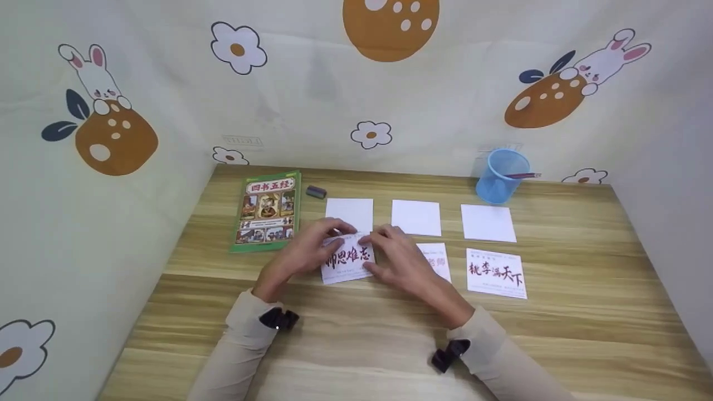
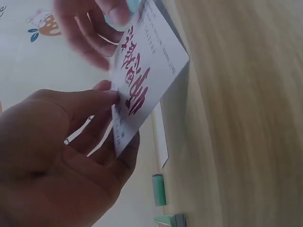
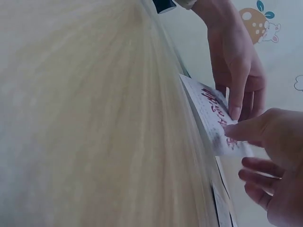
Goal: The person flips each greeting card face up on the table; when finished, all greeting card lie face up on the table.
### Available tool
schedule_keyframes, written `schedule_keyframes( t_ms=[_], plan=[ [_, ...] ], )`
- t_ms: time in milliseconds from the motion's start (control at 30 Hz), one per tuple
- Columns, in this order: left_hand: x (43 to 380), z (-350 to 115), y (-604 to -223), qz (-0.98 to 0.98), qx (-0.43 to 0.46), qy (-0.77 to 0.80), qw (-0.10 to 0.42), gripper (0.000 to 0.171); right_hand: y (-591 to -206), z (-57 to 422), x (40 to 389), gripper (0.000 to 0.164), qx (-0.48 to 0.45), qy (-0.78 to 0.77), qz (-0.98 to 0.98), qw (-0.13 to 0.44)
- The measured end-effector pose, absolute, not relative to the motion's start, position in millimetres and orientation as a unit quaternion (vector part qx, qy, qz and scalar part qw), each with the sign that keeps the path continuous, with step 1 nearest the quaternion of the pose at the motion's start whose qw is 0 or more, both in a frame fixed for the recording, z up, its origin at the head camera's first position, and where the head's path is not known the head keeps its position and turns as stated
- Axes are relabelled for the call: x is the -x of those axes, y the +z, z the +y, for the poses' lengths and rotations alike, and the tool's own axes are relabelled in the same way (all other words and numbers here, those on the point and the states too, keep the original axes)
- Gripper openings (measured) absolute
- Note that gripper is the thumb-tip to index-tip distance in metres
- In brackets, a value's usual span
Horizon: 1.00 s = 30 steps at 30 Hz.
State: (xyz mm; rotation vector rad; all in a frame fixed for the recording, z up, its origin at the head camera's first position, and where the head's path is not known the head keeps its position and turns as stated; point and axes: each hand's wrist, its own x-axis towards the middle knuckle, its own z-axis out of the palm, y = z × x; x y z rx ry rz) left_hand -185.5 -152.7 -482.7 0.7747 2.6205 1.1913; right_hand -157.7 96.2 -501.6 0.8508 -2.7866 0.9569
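A white paper card point(image 1: 346, 259) with large dark-red Chinese characters is between both hands, tilted up off the wooden table. The left hand point(image 1: 303, 250) pinches its left part, thumb on the printed face and fingers behind, as the left wrist view shows. At the card's right side is the right hand point(image 1: 398, 259). One of its fingertips overlaps the printed face in the right wrist view, while its lower fingers spread apart from the card. A second printed card point(image 1: 437, 262) lies partly hidden under the right hand. Farther right lies a third printed card point(image 1: 496, 273).
Behind the hands lie a blank white card point(image 1: 350, 211), a middle blank card point(image 1: 416, 217) and a right blank card point(image 1: 488, 223). A green book point(image 1: 267, 211) lies at left, beside a small dark cylinder point(image 1: 316, 191). A blue mesh pen cup point(image 1: 498, 181) stands back right.
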Motion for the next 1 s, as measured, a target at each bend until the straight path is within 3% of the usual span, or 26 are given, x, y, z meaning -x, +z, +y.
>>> schedule_keyframes(
  t_ms=[233,633,833,1000],
  plan=[
    [181,-147,-485,0.896,-0.302,0.3,0.129,0.052,-504,96,154,0.039,-0.278,0.248,-0.928,0.02],
    [175,-144,-483,0.905,-0.288,0.283,0.133,0.049,-500,112,161,0.041,-0.27,0.279,-0.921,-0.014],
    [173,-125,-475,0.903,-0.309,0.286,0.091,0.049,-501,179,169,0.033,-0.232,0.319,-0.919,-0.004],
    [175,-80,-470,0.892,-0.344,0.27,0.111,0.053,-505,254,180,0.03,-0.168,0.371,-0.913,0.028]
  ],
)
